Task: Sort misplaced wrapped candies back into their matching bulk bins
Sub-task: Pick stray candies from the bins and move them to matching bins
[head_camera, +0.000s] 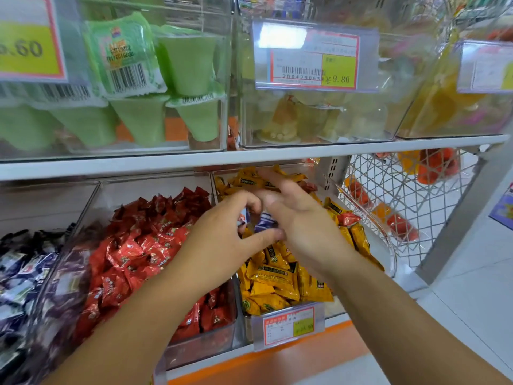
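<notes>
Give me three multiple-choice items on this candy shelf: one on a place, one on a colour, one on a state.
1. Which bin is the right hand over?
A. the red one
B. the yellow one
C. the dark one

2. What colour is the candy in the left hand?
A. green
B. orange
C. blue and white

3. How is the left hand?
A. flat and open
B. curled round the candy
C. out of view

Answers:
1 B: the yellow bin lies right beneath the right hand.
2 C: a blue and white wrapper shows between thumb and fingers.
3 B: the thumb and fingers bend in around the candy.
</notes>
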A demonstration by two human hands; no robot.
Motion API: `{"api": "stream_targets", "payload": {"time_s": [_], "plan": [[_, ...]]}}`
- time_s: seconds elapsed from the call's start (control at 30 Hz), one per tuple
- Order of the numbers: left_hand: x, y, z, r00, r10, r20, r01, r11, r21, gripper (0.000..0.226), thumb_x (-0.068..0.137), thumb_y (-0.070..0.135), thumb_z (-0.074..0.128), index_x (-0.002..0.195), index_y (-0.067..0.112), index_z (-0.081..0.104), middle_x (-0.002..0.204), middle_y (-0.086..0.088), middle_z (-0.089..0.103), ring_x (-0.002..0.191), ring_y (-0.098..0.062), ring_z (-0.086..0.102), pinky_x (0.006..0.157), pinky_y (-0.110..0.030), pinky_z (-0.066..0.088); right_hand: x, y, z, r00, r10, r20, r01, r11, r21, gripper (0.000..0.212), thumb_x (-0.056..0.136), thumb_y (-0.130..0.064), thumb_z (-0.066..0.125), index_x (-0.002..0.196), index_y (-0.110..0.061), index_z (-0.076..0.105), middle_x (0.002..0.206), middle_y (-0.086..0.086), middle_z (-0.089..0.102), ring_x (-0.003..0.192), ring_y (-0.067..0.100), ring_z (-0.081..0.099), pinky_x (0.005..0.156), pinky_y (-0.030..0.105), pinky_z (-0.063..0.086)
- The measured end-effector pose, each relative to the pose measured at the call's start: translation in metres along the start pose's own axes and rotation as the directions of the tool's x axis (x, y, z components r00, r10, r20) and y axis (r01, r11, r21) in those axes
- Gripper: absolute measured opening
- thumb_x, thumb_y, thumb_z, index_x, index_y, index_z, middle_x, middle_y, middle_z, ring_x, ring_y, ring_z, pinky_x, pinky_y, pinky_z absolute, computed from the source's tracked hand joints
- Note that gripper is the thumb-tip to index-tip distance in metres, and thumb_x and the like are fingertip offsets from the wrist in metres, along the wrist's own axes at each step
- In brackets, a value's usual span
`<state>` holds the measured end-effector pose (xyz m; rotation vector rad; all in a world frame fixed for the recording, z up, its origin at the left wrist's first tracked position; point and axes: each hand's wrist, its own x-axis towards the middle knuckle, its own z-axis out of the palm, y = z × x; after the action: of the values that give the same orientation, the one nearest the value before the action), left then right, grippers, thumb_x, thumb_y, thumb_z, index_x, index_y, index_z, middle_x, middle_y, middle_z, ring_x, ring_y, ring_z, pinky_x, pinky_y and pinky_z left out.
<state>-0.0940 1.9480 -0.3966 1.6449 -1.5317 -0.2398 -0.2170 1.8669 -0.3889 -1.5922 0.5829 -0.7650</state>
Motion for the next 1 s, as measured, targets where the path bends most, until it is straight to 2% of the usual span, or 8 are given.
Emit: {"api": "stream_targets", "payload": {"time_s": [0.13, 0.2, 0.3, 0.37, 0.43, 0.63, 0.83, 1.0], "plan": [[-0.001, -0.009, -0.003, 0.998, 0.035, -0.061, -0.031, 0.997, 0.069, 0.018, 0.081, 0.037, 0.069, 0.085, 0.030, 0.053, 0.069, 0.015, 0.045, 0.069, 0.005, 0.047, 0.058, -0.008, 0.034, 0.002, 0.002, 0.006, 0.998, 0.017, 0.061, -0.021, 0.997, 0.070, 0.040, 0.104, -0.016, 0.038, 0.140, -0.034, 0.041, 0.127, -0.005, 0.063, 0.122, 0.011, 0.055, 0.107, 0.041, 0.042], [-0.002, -0.013, -0.009, 0.997, 0.031, -0.065, -0.024, 0.994, 0.103, 0.009, 0.088, 0.034, 0.063, 0.088, 0.030, 0.055, 0.081, 0.016, 0.049, 0.082, 0.007, 0.048, 0.065, -0.007, 0.034, 0.003, 0.001, -0.002, 0.998, -0.058, 0.027, 0.061, 0.992, -0.113, 0.038, 0.103, -0.019, 0.040, 0.139, -0.032, 0.046, 0.127, -0.005, 0.061, 0.120, 0.011, 0.055, 0.105, 0.039, 0.043], [-0.002, -0.018, -0.019, 0.994, 0.007, -0.110, 0.003, 0.996, 0.094, 0.017, 0.093, 0.030, 0.052, 0.077, 0.027, 0.050, 0.076, 0.009, 0.049, 0.075, -0.002, 0.047, 0.059, -0.013, 0.032, 0.011, 0.004, -0.017, 0.983, -0.183, 0.017, 0.134, 0.652, -0.746, 0.033, 0.099, -0.024, 0.048, 0.130, -0.034, 0.055, 0.128, -0.005, 0.056, 0.125, 0.015, 0.046, 0.106, 0.037, 0.039], [-0.003, -0.022, -0.023, 0.993, 0.002, -0.119, 0.008, 0.996, 0.084, 0.024, 0.093, 0.025, 0.049, 0.070, 0.020, 0.046, 0.067, 0.002, 0.045, 0.062, -0.009, 0.042, 0.052, -0.020, 0.028, 0.013, 0.010, -0.019, 0.988, -0.136, 0.069, 0.121, 0.420, -0.899, 0.037, 0.096, -0.034, 0.054, 0.132, -0.038, 0.053, 0.129, -0.003, 0.052, 0.125, 0.020, 0.038, 0.105, 0.036, 0.035], [-0.004, -0.025, -0.025, 0.993, -0.023, -0.114, 0.033, 0.996, 0.081, 0.022, 0.093, 0.022, 0.049, 0.074, 0.012, 0.049, 0.068, -0.005, 0.049, 0.062, -0.013, 0.045, 0.054, -0.026, 0.032, 0.014, 0.015, -0.014, 0.990, -0.081, 0.114, 0.135, 0.351, -0.927, 0.044, 0.095, -0.037, 0.054, 0.138, -0.040, 0.044, 0.128, -0.001, 0.047, 0.123, 0.020, 0.033, 0.102, 0.033, 0.034], [-0.009, -0.023, -0.026, 0.992, -0.116, -0.044, 0.114, 0.993, -0.039, 0.020, 0.095, 0.016, 0.051, 0.110, 0.028, 0.053, 0.085, 0.005, 0.062, 0.075, -0.008, 0.056, 0.063, -0.019, 0.041, 0.021, 0.017, -0.003, 0.983, -0.127, 0.135, 0.173, 0.362, -0.916, 0.039, 0.094, -0.031, 0.059, 0.131, -0.031, 0.051, 0.121, -0.003, 0.054, 0.119, 0.017, 0.041, 0.092, 0.030, 0.042], [-0.006, -0.022, -0.023, 0.973, -0.218, -0.072, 0.216, 0.976, -0.039, 0.017, 0.091, 0.030, 0.053, 0.086, 0.014, 0.046, 0.071, 0.002, 0.043, 0.059, -0.010, 0.039, 0.056, -0.029, 0.032, 0.019, 0.023, -0.002, 0.982, -0.179, 0.058, 0.148, 0.540, -0.828, 0.012, 0.091, -0.026, 0.062, 0.097, -0.036, 0.057, 0.098, -0.011, 0.052, 0.090, 0.002, 0.048, 0.071, 0.019, 0.041], [-0.002, -0.018, -0.018, 0.984, -0.168, -0.066, 0.166, 0.986, -0.026, 0.034, 0.078, 0.055, 0.064, 0.090, 0.025, 0.053, 0.075, 0.012, 0.053, 0.066, 0.005, 0.050, 0.057, -0.009, 0.038, 0.015, 0.016, -0.005, 0.974, -0.228, 0.010, 0.180, 0.741, -0.647, 0.021, 0.088, -0.018, 0.066, 0.096, -0.034, 0.054, 0.097, -0.015, 0.058, 0.096, 0.001, 0.052, 0.078, 0.012, 0.040]]}}
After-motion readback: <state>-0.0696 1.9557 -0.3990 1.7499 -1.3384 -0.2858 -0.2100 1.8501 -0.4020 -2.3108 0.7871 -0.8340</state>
